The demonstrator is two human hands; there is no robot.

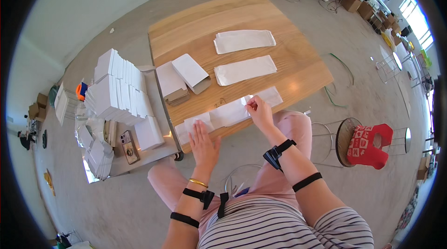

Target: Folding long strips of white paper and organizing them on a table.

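Observation:
A long strip of white paper [228,115] lies along the near edge of the wooden table, with a folded white piece [199,121] over its left part. My left hand [203,143] rests with outstretched fingers on that left part. Toward the strip's right part, my right hand [260,111] has its fingers pinched on a white paper edge; the fingertips partly hide it. Two stacks of white paper sleeves, a near one [245,70] and a far one [244,41], lie beyond the strip. White boxes [191,73] stand to their left.
The wooden table [298,58] has rounded corners. Left of it, a metal cart [153,86] carries stacked white boxes [118,86] and a phone [129,146]. A red bag [370,146] sits on a stool at right. People work among cartons at the far right.

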